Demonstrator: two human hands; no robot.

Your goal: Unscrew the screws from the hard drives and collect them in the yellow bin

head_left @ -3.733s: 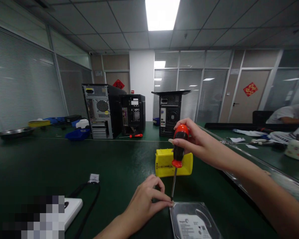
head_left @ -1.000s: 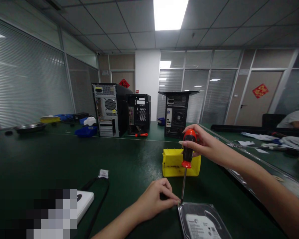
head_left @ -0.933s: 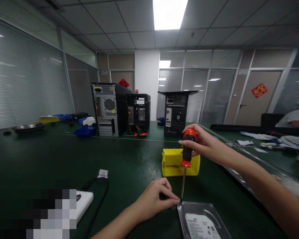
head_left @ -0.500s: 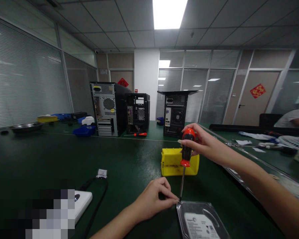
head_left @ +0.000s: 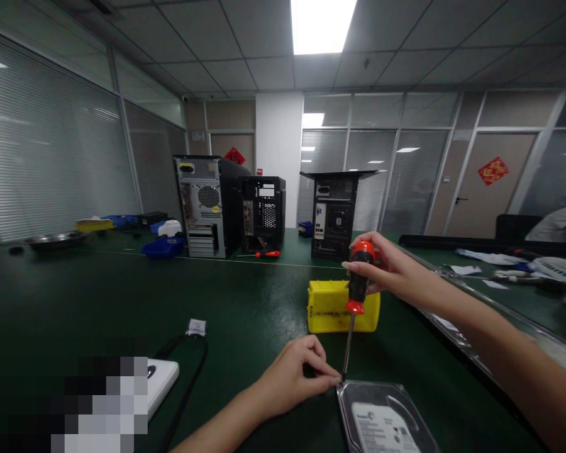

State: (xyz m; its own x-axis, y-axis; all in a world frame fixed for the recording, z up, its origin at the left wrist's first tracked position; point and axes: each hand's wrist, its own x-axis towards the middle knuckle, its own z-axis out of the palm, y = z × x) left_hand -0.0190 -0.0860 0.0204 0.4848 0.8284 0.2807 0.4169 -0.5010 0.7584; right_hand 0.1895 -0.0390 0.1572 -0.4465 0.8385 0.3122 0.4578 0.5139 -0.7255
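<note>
A screwdriver (head_left: 358,277) with a red and black handle is gripped in my right hand (head_left: 390,267). It stands nearly upright, its shaft tip down at the far left corner of a hard drive (head_left: 382,418), which lies flat on the green table with a white label facing up. At that same corner my left hand (head_left: 299,374) pinches thumb and fingertips together beside the tip; whatever they may hold is too small to make out. Just behind the shaft sits a yellow plastic bin (head_left: 327,307).
Computer cases (head_left: 205,207) stand at the table's back, with another screwdriver (head_left: 268,254) lying before them. Blue bins (head_left: 163,247) are at back left. A white device (head_left: 165,380) with a black cable lies front left. Far right, a person's sleeve (head_left: 554,225) shows beyond a cluttered table.
The whole view has shifted slightly. Both hands keep their places at the drive's corner, and the screwdriver handle looks almost the same.
</note>
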